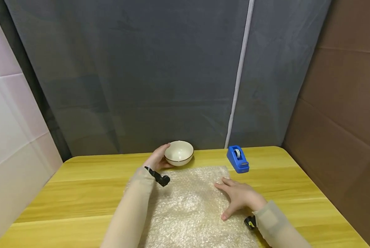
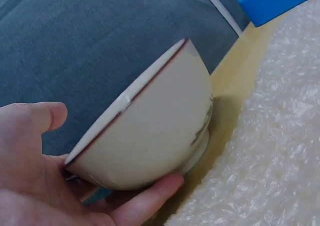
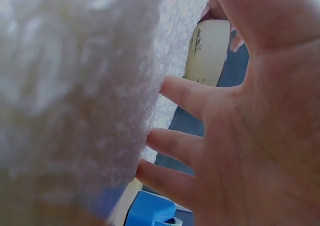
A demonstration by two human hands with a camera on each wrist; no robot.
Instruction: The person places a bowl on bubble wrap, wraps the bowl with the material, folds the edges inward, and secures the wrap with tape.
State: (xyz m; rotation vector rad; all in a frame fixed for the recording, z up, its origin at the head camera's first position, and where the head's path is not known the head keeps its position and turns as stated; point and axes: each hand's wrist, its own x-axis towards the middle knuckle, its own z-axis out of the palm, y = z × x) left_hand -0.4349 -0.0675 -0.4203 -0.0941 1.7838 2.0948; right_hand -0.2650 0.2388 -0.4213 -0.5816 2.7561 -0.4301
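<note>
A cream bowl (image 1: pixel 179 153) with a dark brown rim stands near the table's far edge, its dark printed marking showing in the left wrist view. My left hand (image 1: pixel 157 158) holds it from the left, thumb up beside the rim and fingers curved under its side. A sheet of clear bubble wrap (image 1: pixel 191 203) lies flat in front of the bowl. Over the right part of this sheet, my right hand (image 1: pixel 240 196) spreads its fingers, palm down. Its fingertips (image 3: pixel 172 83) rest on the wrap in the right wrist view.
Behind the wrap's far right corner stands a blue tape dispenser (image 1: pixel 238 159) with a roll of tape. The yellow wooden table (image 1: pixel 70 193) ends at a dark grey curtain (image 1: pixel 160 75). A brown panel (image 1: pixel 343 113) hangs on the right, a pale one (image 1: pixel 14 113) on the left.
</note>
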